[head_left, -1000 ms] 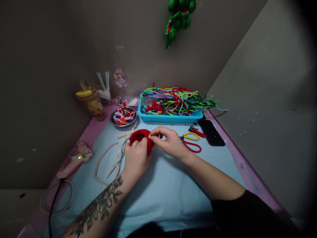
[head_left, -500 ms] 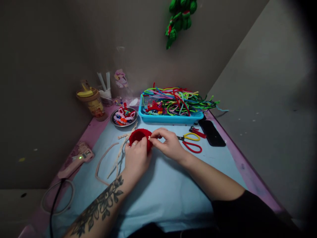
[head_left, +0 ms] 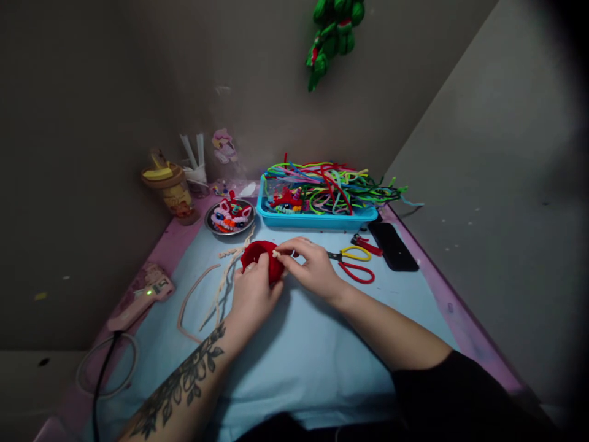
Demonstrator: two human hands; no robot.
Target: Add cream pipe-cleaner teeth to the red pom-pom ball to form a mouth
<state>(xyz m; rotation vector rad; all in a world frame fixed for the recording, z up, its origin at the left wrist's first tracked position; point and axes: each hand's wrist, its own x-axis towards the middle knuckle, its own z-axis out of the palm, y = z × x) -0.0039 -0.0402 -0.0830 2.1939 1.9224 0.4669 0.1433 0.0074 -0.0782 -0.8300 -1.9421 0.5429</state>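
A round, hollow red fuzzy piece (head_left: 275, 268), which looks wound from pipe cleaner, is gripped in my left hand (head_left: 252, 291), with the fingers around its near rim. A ring shows on a left finger. At the piece's right side, my right hand (head_left: 310, 267) pinches a small cream-white bit (head_left: 275, 253) between thumb and forefinger, close against the red surface. Whether it is fixed there I cannot tell. Left of the piece lie twisted cream pipe cleaners (head_left: 223, 288) and a curved pale pink pipe cleaner (head_left: 184, 307). Scissors (head_left: 356, 264) with yellow and red handles rest beyond my right hand.
A blue tray (head_left: 317, 220) heaped with coloured pipe cleaners stands at the back. Beside it a metal bowl (head_left: 230, 233) holds colourful fuzzy pieces. A black phone (head_left: 393, 247) and a red-handled tool (head_left: 368, 244) lie right; a pink glue gun (head_left: 140, 305) and a cup (head_left: 177, 196) are left.
The red piece has turned slightly in my left hand. My right fingers and the cream bit have shifted a little to the left and up.
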